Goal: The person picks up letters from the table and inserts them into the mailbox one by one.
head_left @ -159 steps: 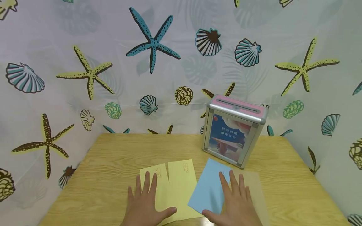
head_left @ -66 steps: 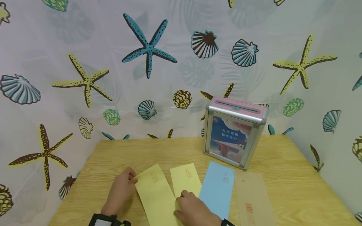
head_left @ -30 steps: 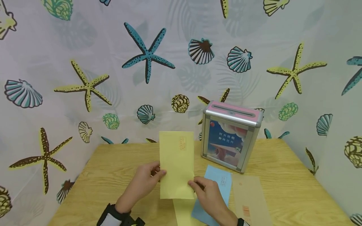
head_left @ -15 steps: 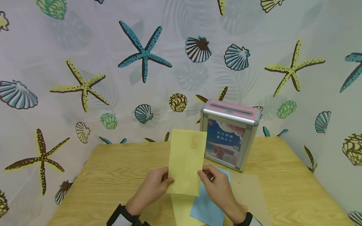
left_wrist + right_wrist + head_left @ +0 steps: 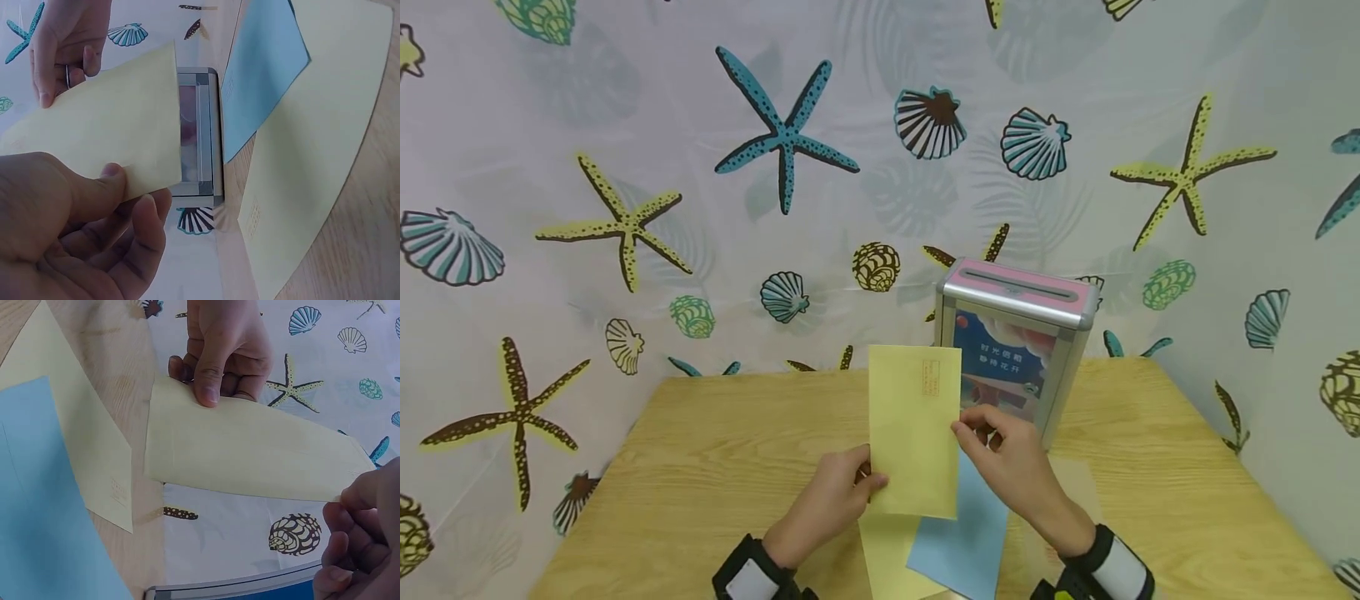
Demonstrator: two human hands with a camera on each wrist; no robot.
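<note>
A pale yellow envelope point(image 5: 913, 433) with a small red stamp stands upright in the air, raised over the table. My left hand point(image 5: 835, 492) pinches its lower left edge, thumb in front. On the opposite edge, higher up, my right hand point(image 5: 1011, 458) pinches it between thumb and fingers. In the left wrist view the left thumb point(image 5: 112, 178) presses near the envelope's bottom corner. Behind the envelope's right side stands a pink-topped, silver-framed letter box point(image 5: 1015, 287) with a long slot, its front partly covered.
Below lie a second yellow envelope point(image 5: 887, 554) and a blue envelope point(image 5: 970, 542) overlapping it. A brown envelope point(image 5: 1075, 483) lies to the right, partly behind my right arm. The wooden table point(image 5: 737, 450) meets a curtain point(image 5: 775, 233) patterned with shells and starfish.
Both hands first hovered spread over the envelopes, then picked up the left yellow one. It has since drifted right, overlapping the box in view, and my right hand has moved higher along its edge.
</note>
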